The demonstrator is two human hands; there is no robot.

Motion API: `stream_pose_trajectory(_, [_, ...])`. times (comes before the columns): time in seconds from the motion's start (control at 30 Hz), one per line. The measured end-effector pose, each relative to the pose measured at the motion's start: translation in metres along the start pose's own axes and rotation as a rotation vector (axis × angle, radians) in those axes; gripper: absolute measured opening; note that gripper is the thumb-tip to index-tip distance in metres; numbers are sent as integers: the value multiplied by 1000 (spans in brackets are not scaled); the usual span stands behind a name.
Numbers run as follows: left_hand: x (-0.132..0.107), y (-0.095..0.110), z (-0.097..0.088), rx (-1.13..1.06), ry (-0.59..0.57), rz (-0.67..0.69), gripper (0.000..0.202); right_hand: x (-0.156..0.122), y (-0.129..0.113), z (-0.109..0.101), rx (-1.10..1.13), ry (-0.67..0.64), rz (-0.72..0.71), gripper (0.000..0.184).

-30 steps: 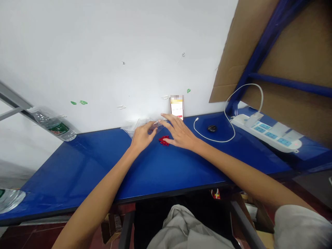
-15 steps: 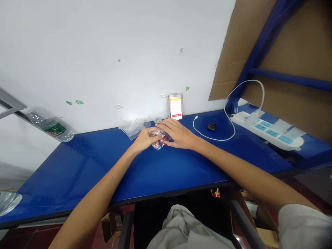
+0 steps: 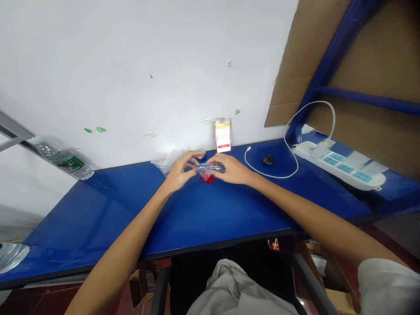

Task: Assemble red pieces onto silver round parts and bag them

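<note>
- Small clear plastic bag (image 3: 211, 167), crinkly and shiny, is up off the blue table (image 3: 229, 214), near the middle of its back edge.
- Right hand (image 3: 234, 168) has it pinched between thumb and fingers.
- Left hand (image 3: 180, 172) is curved with fingers spread, right at the bag's left end; can't tell if it's gripping any plastic.
- Little pile of small red pieces (image 3: 207, 179) lies on the table just below the bag, partly hidden by it.
- Loose clear plastic sheets or bags (image 3: 161, 166) are bunched by the back edge, beside the left hand.
- Lit-screen phone (image 3: 223, 139) leans on the wall at the back edge.
- Clear bottle with a green label (image 3: 74, 163) is by the back left corner.
- White power strip with blue sockets (image 3: 339, 164) sits toward the right edge.
</note>
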State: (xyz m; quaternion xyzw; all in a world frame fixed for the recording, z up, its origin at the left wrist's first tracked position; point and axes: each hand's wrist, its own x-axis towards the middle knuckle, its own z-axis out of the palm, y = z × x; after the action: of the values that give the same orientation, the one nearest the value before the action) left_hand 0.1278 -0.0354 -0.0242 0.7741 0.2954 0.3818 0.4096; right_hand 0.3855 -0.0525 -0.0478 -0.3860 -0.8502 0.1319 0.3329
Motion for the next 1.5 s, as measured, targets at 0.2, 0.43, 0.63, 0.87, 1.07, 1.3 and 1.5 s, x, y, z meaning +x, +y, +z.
stream_pose_trajectory(0.2, [-4,17,6,365,-37,256,39,3,-6,-5,205,-69,121,25])
stream_pose_trajectory(0.43, [-3,7,14,293,108,124,27,2,-10,-13,244,-142,153,30])
stream_pose_trajectory(0.63, [-2,1,22,24,201,-117,37,-2,-13,-16,-168,98,-74,65])
stream_pose_trajectory(0.87, [-1,2,27,-88,199,-180,43,-4,-12,-8,-237,100,-104,78])
stream_pose_trajectory(1.07, [-1,7,23,-106,129,-185,36,-5,-13,-7,-240,108,-94,69])
stream_pose_trajectory(1.3, [-3,5,20,-128,-24,-226,37,-6,-23,-8,-192,55,-134,72])
stream_pose_trajectory(1.5, [-3,2,22,-109,22,-262,39,-6,-25,-4,-202,72,-181,67])
